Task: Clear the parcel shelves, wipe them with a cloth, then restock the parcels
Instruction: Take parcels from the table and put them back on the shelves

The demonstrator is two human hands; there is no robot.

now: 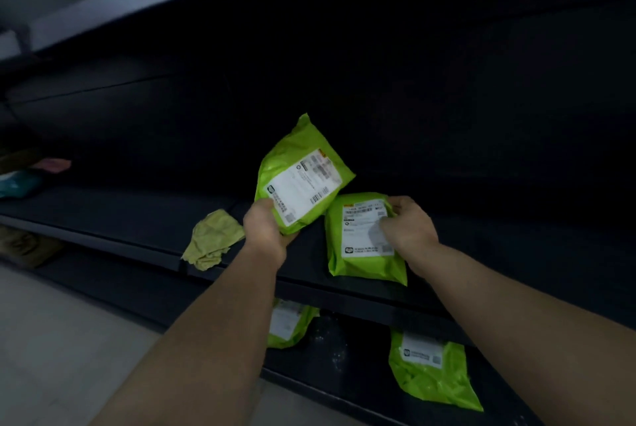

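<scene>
A tilted lime-green plastic parcel point(303, 174) is gripped by the left hand point(268, 226), fingers curled round it, over the dark middle shelf point(120, 215). Just beside it a second lime-green plastic parcel point(364, 246) lies on that shelf, its top edge pinched by the right hand point(409, 222). A crumpled yellow-green cloth point(211, 240) rests on the shelf left of the hands

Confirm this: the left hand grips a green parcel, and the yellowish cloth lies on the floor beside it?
Not the floor: the head view shows the cloth on the dark shelf, at its front edge. The left hand does grip a green parcel beside it.
</scene>
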